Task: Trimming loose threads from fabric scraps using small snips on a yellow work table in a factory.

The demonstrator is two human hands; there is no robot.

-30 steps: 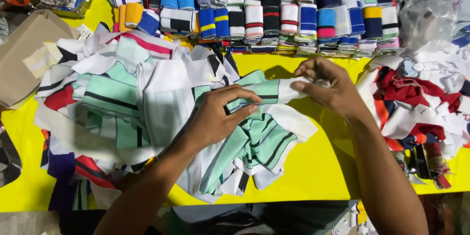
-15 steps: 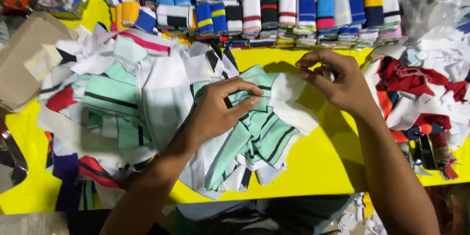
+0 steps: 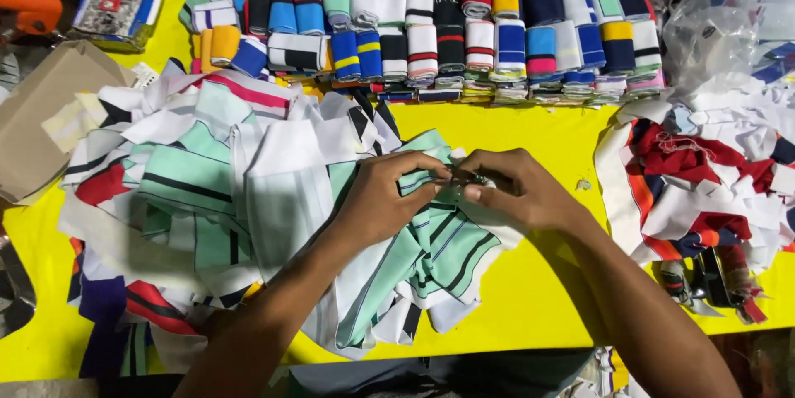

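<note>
- From my remote seat I see both hands meeting over the middle of the yellow counter [image 3: 530, 299], fingertips pinched together on one spot.
- My left hand [image 3: 383, 206] is clenched on the mint-and-white striped collar strip [image 3: 431, 253], thumb and forefinger gripping its folded edge.
- My right hand [image 3: 520, 191] grasps the same strip from the right, fingers curled over the fold, touching the left fingertips.
- A second ago the hands were well apart, the right one holding a white end of the strip out toward the right; half a second ago the gap was smaller; now it is closed and the white end is tucked in under the fingers. I read that as the strip having been folded or rolled onto itself, though how many turns it has I cannot tell.
- The rest of the strip trails toward the near edge of the counter, spread loose below my hands.
- To the left lies a loose heap of striped strips [image 3: 190, 191], touching the one I hold.
- At the far side stand rows of rolled strips [image 3: 464, 25] in many colours.
- At the right, a red, white and navy heap [image 3: 704, 174], apart from my hands.
- A cardboard box [image 3: 37, 116] sits at the far left.
</note>
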